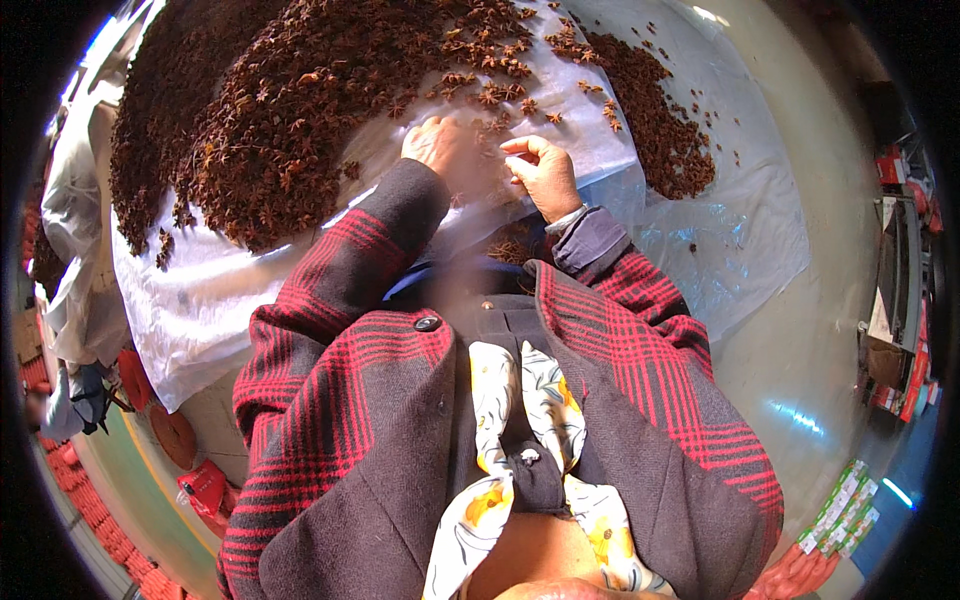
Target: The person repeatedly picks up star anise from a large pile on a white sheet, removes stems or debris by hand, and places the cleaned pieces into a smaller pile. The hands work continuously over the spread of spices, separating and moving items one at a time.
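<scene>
A large pile of dried star anise [300, 105] lies on a white plastic sheet [202, 300] in front of me. My left hand [433, 144] is low over the sheet at the pile's near edge, its fingers bent and partly hidden by a hazy glare. To its right, my right hand [546, 176] hangs above the sheet with thumb and forefinger almost meeting; whether something small is between them cannot be told. Loose star anise pods [529, 106] are scattered just beyond both hands. Below the hands, close to my body, brown stem-like bits [510, 246] show beside something blue.
A second heap of star anise [652, 112] spreads over a clear plastic sheet [750, 247] at the right. Red bags [127, 540] line the far left, and a red plastic bag [204, 487] sits nearer. Green-and-white boxes [838, 510] are stacked at lower right.
</scene>
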